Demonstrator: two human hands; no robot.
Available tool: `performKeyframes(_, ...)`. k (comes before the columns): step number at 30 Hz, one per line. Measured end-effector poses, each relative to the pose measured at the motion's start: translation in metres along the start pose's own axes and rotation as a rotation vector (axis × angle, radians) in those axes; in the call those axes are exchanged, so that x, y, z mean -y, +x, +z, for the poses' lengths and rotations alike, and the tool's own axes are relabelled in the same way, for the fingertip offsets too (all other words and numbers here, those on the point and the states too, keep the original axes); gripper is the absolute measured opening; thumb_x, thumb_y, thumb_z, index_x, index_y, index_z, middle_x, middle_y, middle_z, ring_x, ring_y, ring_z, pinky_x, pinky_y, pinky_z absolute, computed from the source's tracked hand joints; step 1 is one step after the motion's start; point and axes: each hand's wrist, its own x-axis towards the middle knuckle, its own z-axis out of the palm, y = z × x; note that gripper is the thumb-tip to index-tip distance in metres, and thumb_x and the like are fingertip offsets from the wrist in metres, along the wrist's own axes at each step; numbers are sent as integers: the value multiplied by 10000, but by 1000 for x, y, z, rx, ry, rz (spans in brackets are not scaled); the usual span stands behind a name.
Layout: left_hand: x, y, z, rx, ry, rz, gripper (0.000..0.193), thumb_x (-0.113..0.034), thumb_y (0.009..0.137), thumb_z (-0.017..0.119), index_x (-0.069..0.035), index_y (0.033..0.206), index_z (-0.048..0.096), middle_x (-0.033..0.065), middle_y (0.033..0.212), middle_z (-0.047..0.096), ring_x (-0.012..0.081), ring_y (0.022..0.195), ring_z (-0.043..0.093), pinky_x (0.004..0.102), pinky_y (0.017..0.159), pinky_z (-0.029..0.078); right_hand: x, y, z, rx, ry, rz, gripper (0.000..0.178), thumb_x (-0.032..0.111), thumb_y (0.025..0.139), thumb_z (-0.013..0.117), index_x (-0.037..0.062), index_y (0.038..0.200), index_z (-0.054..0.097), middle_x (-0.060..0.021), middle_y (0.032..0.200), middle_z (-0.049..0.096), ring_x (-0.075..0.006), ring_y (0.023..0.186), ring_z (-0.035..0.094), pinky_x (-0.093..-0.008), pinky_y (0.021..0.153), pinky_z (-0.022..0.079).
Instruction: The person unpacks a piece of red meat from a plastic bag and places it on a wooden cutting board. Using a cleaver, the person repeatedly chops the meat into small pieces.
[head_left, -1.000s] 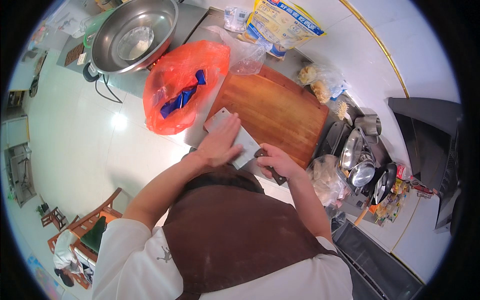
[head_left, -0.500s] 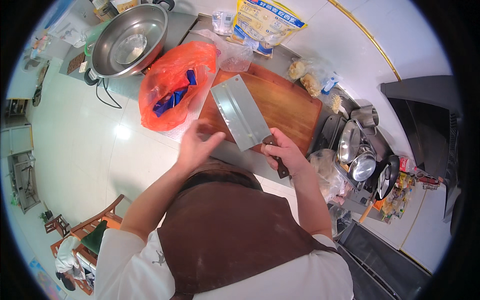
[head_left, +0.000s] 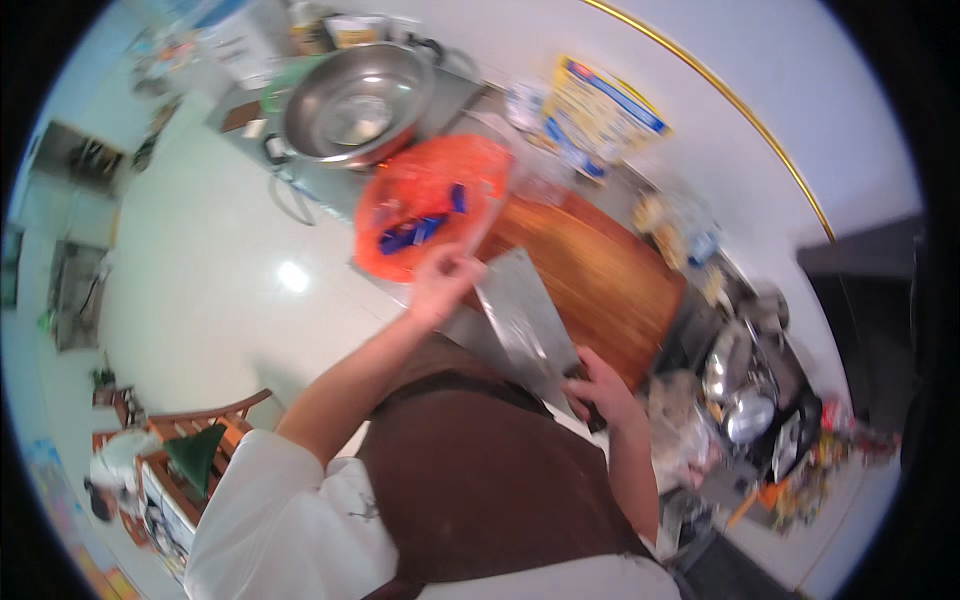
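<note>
In my right hand (head_left: 607,390) is the dark handle of a cleaver (head_left: 525,315). Its broad metal blade slants up and left across the near edge of a wooden cutting board (head_left: 590,270). My left hand (head_left: 443,285) is beside the blade's upper left corner, its fingers curled in. Motion blur hides whether anything is between those fingers. Just beyond that hand lies a red plastic bag (head_left: 430,170), open, with a shiny dark blue packet (head_left: 413,235) inside.
A wide metal pan (head_left: 310,115) holding a small clear bowl (head_left: 357,120) stands at the far left. Behind the board are a yellow and blue packet (head_left: 603,115) and bagged pale food (head_left: 665,225). Metal dishes (head_left: 748,415) crowd the right side.
The view has shifted, moving the scene rightward in the picture. My left hand has moved toward the red bag, and its spread fingers have curled. My right hand still holds the cleaver.
</note>
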Motion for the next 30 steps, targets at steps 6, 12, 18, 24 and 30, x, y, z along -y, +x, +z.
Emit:
performKeyframes(6,-6,-24,-1,90,342,38,176,-148,898,775,-7,902,669,3,755,636,82,691,572,271,621,490,-3,0,-4,157,118,39,315,56,909,637,67,1170,462,-41,743,545,-106,478,492,-249,443,411)
performKeyframes(12,13,-39,-24,15,309,26,178,-157,949,719,-13,860,661,-9,727,616,68,654,549,262,573,459,-1,6,-2,187,-59,109,291,49,918,623,52,1164,468,-26,710,521,-107,480,494,-257,448,407)
performKeyframes(18,58,-33,-60,112,112,111,172,-142,988,628,-37,854,656,-16,725,588,75,663,524,257,600,435,-8,-14,21,157,-109,38,251,61,932,616,50,1148,491,-23,718,519,-97,485,486,-266,453,411)
performKeyframes(24,96,-61,-93,610,676,-145,314,-284,922,658,27,964,664,110,844,689,170,757,648,323,710,531,-44,-99,92,-670,-629,-274,331,92,913,626,121,1236,559,-97,831,590,-206,688,628,-347,614,518)
performKeyframes(30,119,-120,-22,1086,884,386,400,-253,881,716,56,1133,671,200,1133,702,304,1097,662,375,949,522,-118,-173,138,-1368,-1074,-268,435,7,769,625,103,1192,602,-74,916,678,-298,766,668,-419,653,545)
